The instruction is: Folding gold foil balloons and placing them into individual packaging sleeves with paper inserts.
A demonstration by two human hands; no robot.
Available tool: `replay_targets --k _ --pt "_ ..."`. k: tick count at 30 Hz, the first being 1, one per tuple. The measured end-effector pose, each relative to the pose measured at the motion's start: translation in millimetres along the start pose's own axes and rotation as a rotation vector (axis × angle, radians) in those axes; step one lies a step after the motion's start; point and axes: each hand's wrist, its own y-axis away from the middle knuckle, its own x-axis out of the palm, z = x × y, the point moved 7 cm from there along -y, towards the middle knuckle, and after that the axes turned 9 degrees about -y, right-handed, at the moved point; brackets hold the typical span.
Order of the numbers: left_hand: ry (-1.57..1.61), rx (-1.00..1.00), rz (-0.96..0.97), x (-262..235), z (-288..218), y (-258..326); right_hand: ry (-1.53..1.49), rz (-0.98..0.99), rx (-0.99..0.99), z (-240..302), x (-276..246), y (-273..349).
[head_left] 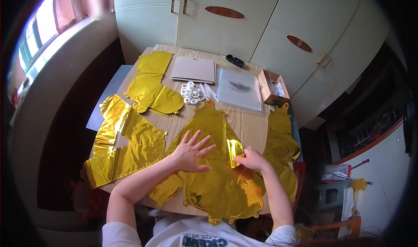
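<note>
Pressing flat with fingers spread, the left hand [191, 151] lies open on the large crinkled gold foil balloon [213, 177] that sprawls across the near middle of the light wooden counter [248, 125], holding nothing, only bearing down on the foil; the right hand [252, 159] just beside it has its grip closed on a folded-up edge of the same gold foil balloon, the fold [234, 150] standing up between the two hands. On the left of the counter lie two more deflated gold foil balloons, one near [126, 147] and one farther back [152, 86], and another gold foil piece [281, 138] hangs over the right edge. Toward the far side sit a flat brown cardboard sheet [194, 69], a cluster of small white rings [192, 93], a clear plastic sleeve with a printed sheet [239, 89], an open small cardboard box [272, 88] and a small black object [235, 60], with pale cupboard doors [226, 25] behind
</note>
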Motion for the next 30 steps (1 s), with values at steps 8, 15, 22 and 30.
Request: replay_targets --k 8,15,22,30 --pt "-0.057 -0.013 0.095 -1 2 2 -0.186 -0.162 -0.45 86 18 26" --pt "0.007 -0.005 -0.004 0 1 2 0.094 -0.442 -0.718 54 13 30" --pt "0.027 -0.001 -0.04 1 2 2 0.208 -0.292 -0.691 57 32 34" --pt "0.093 0.014 -0.142 -7 2 6 0.357 -0.308 -0.721 63 38 30"
